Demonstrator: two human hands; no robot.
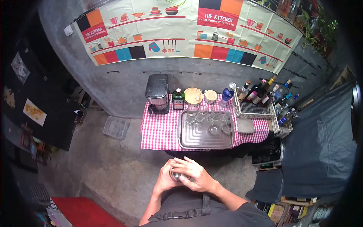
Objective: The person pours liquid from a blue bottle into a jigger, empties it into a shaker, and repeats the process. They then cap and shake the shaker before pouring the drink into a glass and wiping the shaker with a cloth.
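Observation:
Close to my body, in front of the dark apron, my left hand [165, 178] and my right hand [194, 174] are both wrapped round a shiny metal vessel [176, 175]. The fingers cover most of it, so its full shape is hidden. Beyond my hands stands a table with a red and white checked cloth [159, 132]. A metal tray [206, 142] on the cloth holds several clear glasses [203, 113] along its far part.
Behind the tray are a coffee maker [157, 92], a green bottle [178, 100], two light bowls or cups and a blue bottle [227, 94]. Bottles stand in a wire basket [255, 113] at right. A clear plastic bin [116, 128] lies on the floor at left.

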